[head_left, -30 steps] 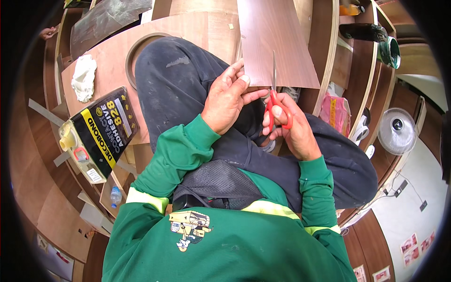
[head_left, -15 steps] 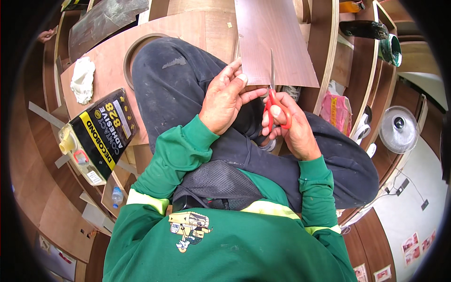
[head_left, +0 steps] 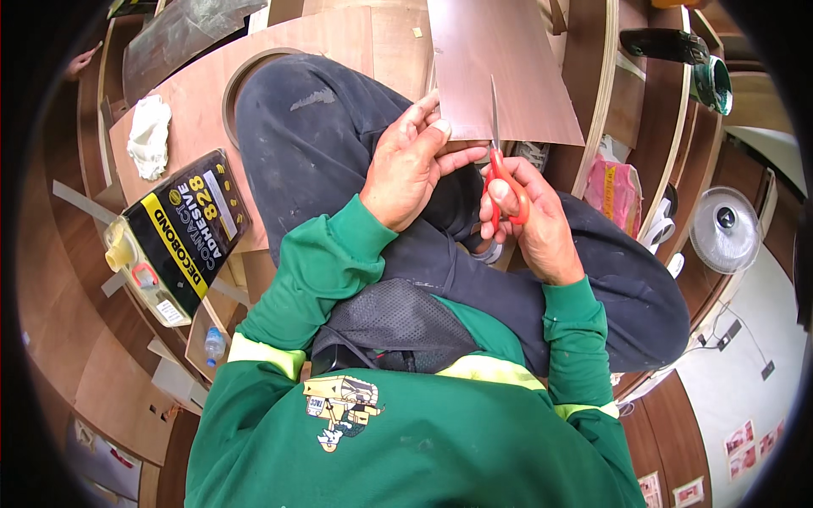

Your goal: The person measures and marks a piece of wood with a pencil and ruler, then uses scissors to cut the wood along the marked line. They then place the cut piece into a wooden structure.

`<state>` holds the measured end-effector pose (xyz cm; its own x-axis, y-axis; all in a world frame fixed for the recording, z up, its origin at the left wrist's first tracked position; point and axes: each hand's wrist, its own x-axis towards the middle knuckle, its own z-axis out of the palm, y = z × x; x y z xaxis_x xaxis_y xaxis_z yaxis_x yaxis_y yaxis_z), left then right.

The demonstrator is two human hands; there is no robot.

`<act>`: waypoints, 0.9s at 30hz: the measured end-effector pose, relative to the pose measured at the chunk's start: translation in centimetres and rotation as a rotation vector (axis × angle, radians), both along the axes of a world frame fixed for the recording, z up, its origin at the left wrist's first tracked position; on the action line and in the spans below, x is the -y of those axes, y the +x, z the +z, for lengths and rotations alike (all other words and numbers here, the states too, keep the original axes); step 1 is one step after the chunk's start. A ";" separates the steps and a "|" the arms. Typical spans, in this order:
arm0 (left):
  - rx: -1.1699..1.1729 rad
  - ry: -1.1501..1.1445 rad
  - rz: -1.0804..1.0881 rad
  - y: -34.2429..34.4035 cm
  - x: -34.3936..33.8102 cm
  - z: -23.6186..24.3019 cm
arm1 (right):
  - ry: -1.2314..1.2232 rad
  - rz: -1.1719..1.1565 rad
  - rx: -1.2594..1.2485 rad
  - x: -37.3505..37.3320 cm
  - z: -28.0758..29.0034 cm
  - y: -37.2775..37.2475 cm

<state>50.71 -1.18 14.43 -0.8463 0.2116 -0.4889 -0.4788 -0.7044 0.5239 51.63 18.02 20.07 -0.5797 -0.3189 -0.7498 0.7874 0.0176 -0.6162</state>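
A thin brown wood-grain sheet extends away from me above my crossed legs. My left hand pinches its near left corner, thumb on top and fingers beneath. In my right hand is a pair of scissors with red handles, my thumb and fingers closed around the loops. One blade shows on top of the sheet, pointing away from me, and crosses its near edge. The other blade is hidden, so how far the scissors are spread cannot be made out.
Left of my knee are a black and yellow metal can and a crumpled white cloth on a wooden panel. To the right stand wooden shelf frames, a pink bag and a round clear-covered fan. Another person's hand shows far left.
The whole view has shifted slightly, with the sheet and both hands appearing a little higher. My grips on the sheet and scissors look the same.
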 end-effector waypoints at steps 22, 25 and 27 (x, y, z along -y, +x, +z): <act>0.006 -0.061 -0.046 0.0 -0.1 0.3 | -0.059 -0.031 0.021 -0.2 -0.2 0.9; 0.006 -0.070 -0.062 -0.1 -0.1 0.5 | -0.045 -0.034 0.037 -0.1 0.0 0.7; 0.010 -0.078 -0.078 0.0 0.0 0.6 | -0.018 -0.023 0.048 0.1 0.2 0.3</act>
